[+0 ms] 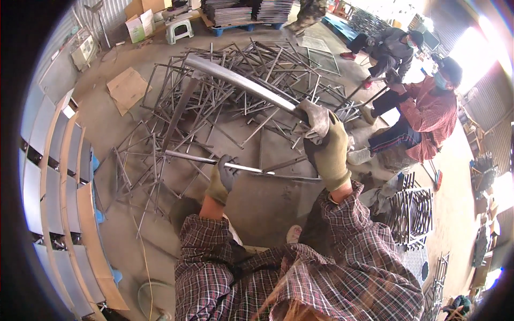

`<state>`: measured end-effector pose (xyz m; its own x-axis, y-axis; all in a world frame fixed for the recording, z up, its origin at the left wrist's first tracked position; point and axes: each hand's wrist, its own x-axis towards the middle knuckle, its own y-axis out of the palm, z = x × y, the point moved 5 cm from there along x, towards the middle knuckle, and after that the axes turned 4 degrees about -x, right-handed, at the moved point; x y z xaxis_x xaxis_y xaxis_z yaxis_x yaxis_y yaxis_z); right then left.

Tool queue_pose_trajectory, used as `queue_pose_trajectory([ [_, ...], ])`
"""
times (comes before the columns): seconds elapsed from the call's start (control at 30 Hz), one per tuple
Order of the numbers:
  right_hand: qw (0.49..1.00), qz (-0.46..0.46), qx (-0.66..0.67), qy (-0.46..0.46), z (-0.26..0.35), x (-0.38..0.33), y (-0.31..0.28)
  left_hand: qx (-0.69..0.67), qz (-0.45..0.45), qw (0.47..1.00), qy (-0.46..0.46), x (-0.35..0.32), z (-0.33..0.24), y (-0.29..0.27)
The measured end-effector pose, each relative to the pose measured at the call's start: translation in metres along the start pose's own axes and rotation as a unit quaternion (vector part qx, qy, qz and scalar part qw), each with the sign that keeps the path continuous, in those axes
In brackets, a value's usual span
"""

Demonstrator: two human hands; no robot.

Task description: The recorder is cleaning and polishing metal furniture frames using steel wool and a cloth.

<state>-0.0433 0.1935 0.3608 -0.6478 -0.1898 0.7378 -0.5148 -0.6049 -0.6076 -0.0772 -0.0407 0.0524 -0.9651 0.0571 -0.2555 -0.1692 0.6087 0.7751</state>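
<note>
Before me a metal tube frame [241, 80] is held up at a tilt, its thick upper bar running from far left down to the right. My left hand [224, 177], in a yellow-green and dark grey work glove, is closed round the thin lower bar [193, 158]. My right hand [330, 150], gloved alike, is closed at the right end of the upper bar. A crumpled grey rag [315, 121] wraps the bar there under its fingers. The frame's right end is partly hidden behind this hand and the rag.
A tangled heap of metal frames [235, 107] covers the floor ahead. Flat grey panels [51, 195] are stacked at left. Two masked people sit at right, the nearer in a red shirt [428, 120]. Black frames [412, 214] are stacked nearer me on the right. Cardboard [127, 90] lies far left.
</note>
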Motion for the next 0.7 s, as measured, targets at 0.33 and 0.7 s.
queue_pose_trajectory([
  [0.33,0.998,0.002,0.05,0.03,0.0,-0.005,0.009,-0.045,-0.063,0.997,0.027,0.005,-0.003,-0.011],
  [0.7,0.999,0.014,0.034,0.036,-0.003,-0.009,0.014,-0.056,-0.057,0.997,0.02,0.006,-0.002,-0.017],
])
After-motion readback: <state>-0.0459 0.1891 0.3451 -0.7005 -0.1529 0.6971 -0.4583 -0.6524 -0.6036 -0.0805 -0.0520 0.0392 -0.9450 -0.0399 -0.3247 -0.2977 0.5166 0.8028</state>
